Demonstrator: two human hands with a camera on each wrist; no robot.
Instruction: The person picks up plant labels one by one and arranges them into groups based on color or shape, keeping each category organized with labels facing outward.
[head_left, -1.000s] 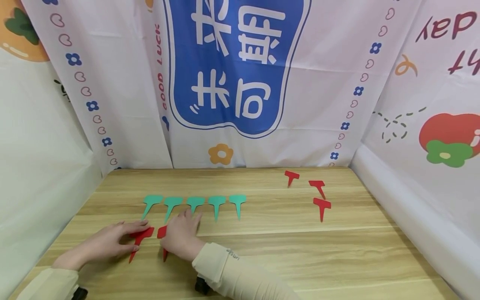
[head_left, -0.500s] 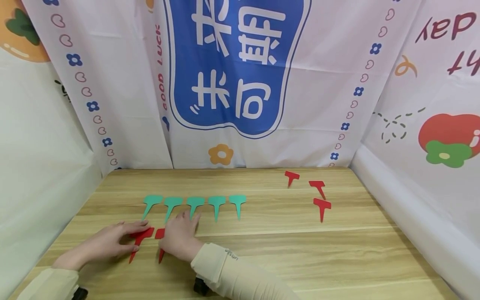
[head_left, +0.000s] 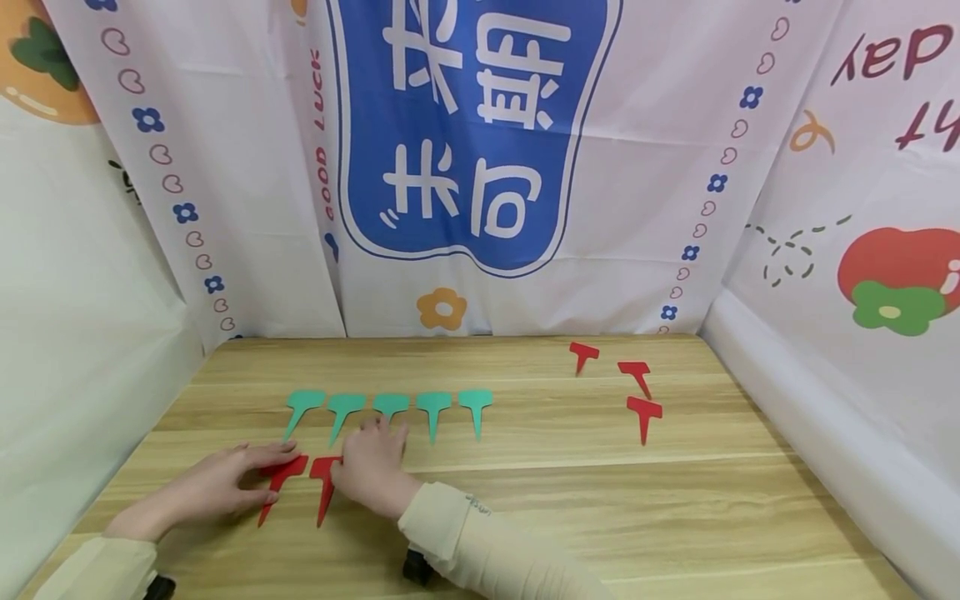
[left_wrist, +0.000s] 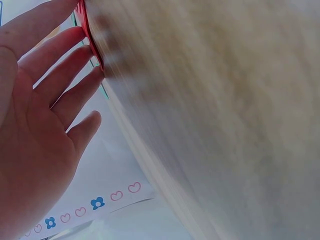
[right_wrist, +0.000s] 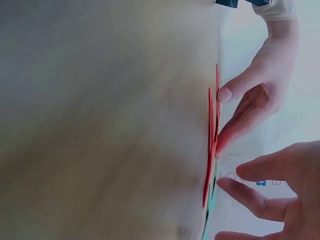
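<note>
The left hand (head_left: 213,486) rests flat, fingers straight, on one red T-shaped plastic plant label (head_left: 279,482); the right hand (head_left: 372,467), fingers relaxed, touches a second red label (head_left: 324,483) on the wooden tabletop (head_left: 675,500).

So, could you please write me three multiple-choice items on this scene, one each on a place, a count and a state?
1. Where do the three loose red tags lie on the table?
A. far right part
B. near left corner
C. under the green row

2. How many green tags stand in the row?
A. three
B. five
C. seven

3. How does the left hand meet the red tag beside it?
A. straight fingers rest on it
B. it lifts the tag high in a fist
C. it is far from the tag

Key: 1 A, the head view shows them grouped toward the back right. 2 B, five green heads show side by side, one partly hidden behind the right hand. 3 A, the fingers lie flat over the tag's head on the table.
</note>
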